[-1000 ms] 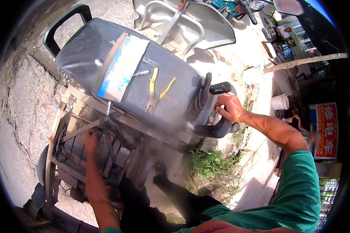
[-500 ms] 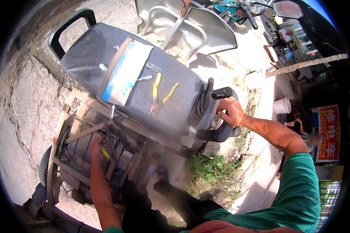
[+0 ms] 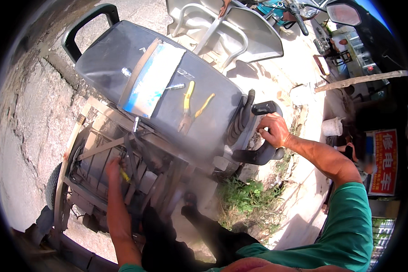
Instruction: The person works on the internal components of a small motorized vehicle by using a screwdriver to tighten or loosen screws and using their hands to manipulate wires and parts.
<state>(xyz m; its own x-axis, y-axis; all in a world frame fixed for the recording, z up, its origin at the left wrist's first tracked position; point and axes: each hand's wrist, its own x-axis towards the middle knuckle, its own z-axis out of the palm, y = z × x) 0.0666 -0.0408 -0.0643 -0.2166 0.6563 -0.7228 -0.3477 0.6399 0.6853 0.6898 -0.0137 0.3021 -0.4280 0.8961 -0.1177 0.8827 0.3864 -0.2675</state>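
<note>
My left hand point(image 3: 114, 165) is closed around a yellow-handled tool point(image 3: 124, 175) down in the dusty open compartment point(image 3: 96, 143) of the vehicle; the tool's metal end is hard to make out. My right hand point(image 3: 273, 129) is closed on the black curved handle point(image 3: 251, 155) at the right end of a dark grey padded seat point(image 3: 100, 59), beside a ribbed rubber piece point(image 3: 242, 119). On the seat lie yellow-handled pliers point(image 3: 187, 106), a small metal socket piece point(image 3: 176, 86) and a torn white-blue cardboard point(image 3: 151, 80). Another metal socket point(image 3: 136, 124) is at the compartment's upper edge.
Behind the seat are grey metal panels point(image 3: 254, 35) with a reddish hand at their top and a teal two-wheeler point(image 3: 272, 11). At right are a wooden pole point(image 3: 362, 79), a white bucket point(image 3: 332, 126), people, and a red sign point(image 3: 381, 163). Weeds point(image 3: 249, 195) grow below.
The yellow handle in my left hand, hidden a second ago, has come into view. The whole scene has shifted slightly right and down in the picture. My right hand stays on the handle.
</note>
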